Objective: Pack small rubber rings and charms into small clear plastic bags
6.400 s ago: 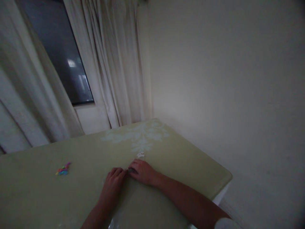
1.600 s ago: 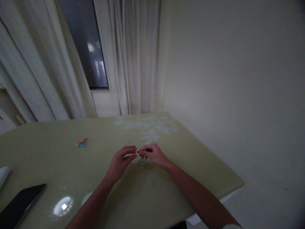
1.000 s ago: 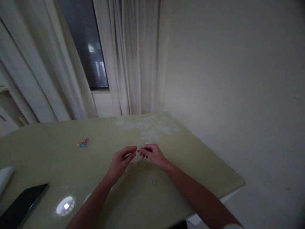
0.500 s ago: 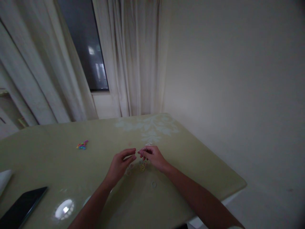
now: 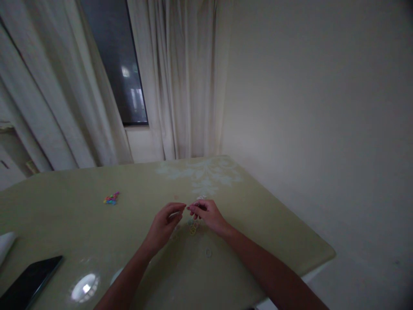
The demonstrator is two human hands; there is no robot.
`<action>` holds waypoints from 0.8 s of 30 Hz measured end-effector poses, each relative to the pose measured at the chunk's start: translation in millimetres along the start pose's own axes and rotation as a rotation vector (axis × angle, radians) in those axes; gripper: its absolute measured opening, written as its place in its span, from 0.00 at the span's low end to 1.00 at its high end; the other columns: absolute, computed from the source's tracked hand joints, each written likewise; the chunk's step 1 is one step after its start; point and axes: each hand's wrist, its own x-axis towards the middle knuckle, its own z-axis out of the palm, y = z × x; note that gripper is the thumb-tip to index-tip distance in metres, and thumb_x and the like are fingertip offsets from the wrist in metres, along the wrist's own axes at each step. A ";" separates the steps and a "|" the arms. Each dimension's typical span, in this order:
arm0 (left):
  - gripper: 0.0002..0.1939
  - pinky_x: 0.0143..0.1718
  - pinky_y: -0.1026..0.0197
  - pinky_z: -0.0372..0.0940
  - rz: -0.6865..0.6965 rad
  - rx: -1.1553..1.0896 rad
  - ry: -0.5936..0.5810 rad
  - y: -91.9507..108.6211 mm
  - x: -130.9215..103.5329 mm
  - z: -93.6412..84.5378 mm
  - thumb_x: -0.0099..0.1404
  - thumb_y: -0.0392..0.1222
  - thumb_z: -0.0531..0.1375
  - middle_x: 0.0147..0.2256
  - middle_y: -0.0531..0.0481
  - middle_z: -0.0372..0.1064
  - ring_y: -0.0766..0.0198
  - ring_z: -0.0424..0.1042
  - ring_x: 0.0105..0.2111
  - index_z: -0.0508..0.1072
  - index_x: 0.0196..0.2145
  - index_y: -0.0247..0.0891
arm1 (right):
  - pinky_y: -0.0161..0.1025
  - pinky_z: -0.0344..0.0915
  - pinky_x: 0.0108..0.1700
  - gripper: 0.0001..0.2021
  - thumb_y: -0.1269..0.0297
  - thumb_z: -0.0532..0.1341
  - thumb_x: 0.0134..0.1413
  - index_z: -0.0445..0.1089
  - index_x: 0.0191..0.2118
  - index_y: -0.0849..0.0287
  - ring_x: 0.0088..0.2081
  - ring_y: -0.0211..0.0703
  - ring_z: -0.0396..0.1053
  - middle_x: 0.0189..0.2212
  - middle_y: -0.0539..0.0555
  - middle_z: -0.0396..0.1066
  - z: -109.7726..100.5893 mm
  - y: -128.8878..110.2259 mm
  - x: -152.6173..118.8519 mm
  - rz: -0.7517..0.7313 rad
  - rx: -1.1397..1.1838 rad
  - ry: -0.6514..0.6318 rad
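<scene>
My left hand [image 5: 166,221] is over the table with its thumb and fingers apart; nothing shows between them. Its fingertips come close to those of my right hand [image 5: 206,213], which is closed in a pinch on a small ring, partly hidden by the fingers. Below the hands, several small coloured rings [image 5: 193,228] lie in a loose cluster, yellow and pale ones among them. One pale ring [image 5: 208,253] lies apart, nearer the front. Behind the right hand, some whitish rings [image 5: 201,197] show in part.
A pile of small bright pieces [image 5: 112,198] lies on the greenish table [image 5: 80,228] at the left. A dark flat device [image 5: 30,280] and a white object [image 5: 5,244] are at the near left. Curtains, a window and a wall stand behind.
My left hand's fingertips have moved slightly right, closer to the right hand, and its thumb has shifted a little. The right hand keeps its pinch. The view has shifted very slightly.
</scene>
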 end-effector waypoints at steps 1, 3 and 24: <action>0.13 0.50 0.51 0.76 -0.022 -0.004 -0.032 0.3 -0.4 0.3 0.65 0.48 0.63 0.45 0.43 0.79 0.55 0.80 0.46 0.79 0.44 0.40 | 0.35 0.64 0.32 0.18 0.48 0.68 0.57 0.78 0.32 0.61 0.27 0.37 0.68 0.27 0.52 0.74 0.1 0.3 0.1 0.000 0.004 -0.001; 0.11 0.47 0.51 0.77 -0.079 -0.018 -0.088 1.4 -1.3 1.4 0.63 0.47 0.65 0.41 0.44 0.81 0.56 0.81 0.42 0.77 0.41 0.39 | 0.35 0.64 0.32 0.17 0.49 0.68 0.57 0.79 0.33 0.61 0.26 0.37 0.68 0.26 0.51 0.74 0.3 1.0 0.3 0.000 0.010 -0.005; 0.09 0.46 0.54 0.76 0.010 0.009 0.007 -10.9 0.4 -0.8 0.64 0.40 0.59 0.40 0.46 0.78 0.56 0.80 0.43 0.78 0.39 0.41 | 0.34 0.62 0.30 0.20 0.46 0.68 0.56 0.78 0.31 0.61 0.25 0.36 0.68 0.25 0.51 0.74 3.0 8.3 0.7 -0.003 -0.022 -0.005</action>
